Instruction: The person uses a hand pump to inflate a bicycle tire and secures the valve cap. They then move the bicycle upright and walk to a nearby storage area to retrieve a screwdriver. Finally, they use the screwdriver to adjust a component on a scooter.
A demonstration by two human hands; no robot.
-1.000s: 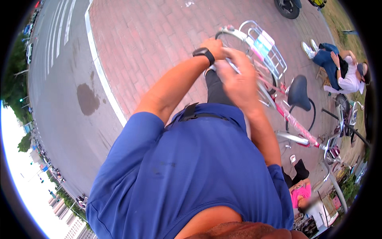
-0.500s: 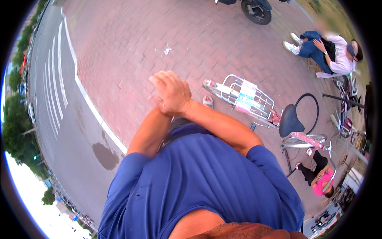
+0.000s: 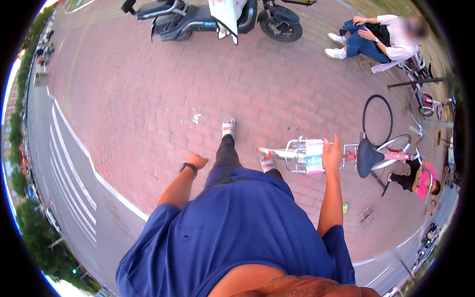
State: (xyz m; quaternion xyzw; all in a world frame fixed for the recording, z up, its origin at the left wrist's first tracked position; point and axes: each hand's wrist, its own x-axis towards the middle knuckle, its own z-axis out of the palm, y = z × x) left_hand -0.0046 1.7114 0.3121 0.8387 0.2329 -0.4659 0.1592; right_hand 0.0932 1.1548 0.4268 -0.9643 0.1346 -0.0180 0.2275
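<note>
My left hand (image 3: 199, 161), with a dark watch (image 3: 188, 169) on its wrist, hangs beside my left thigh. It holds nothing that I can see; a finger or thumb sticks out, and the others are partly hidden. To the right, my right hand (image 3: 332, 152) is raised with its fingers apart and nothing in it. In the picture it overlaps the white rear rack (image 3: 295, 157) of a bicycle; whether it touches the rack I cannot tell. This bicycle has a black saddle (image 3: 367, 157) and a pink-wrapped frame (image 3: 391, 157). A black tyre (image 3: 365, 115) lies beside it.
An electric scooter (image 3: 198, 22) stands ahead on the red brick paving (image 3: 148, 109). At the right, one person (image 3: 368, 44) sits, and another in pink (image 3: 423, 183) is beyond the bicycle. A small wooden stool (image 3: 366, 215) stands at the right; a road (image 3: 69, 148) runs along the left.
My hands, which were together in front of me, have parted: the left dropped to my side, the right swung out over the bicycle rack. My view has turned, bringing more of the scooter in.
</note>
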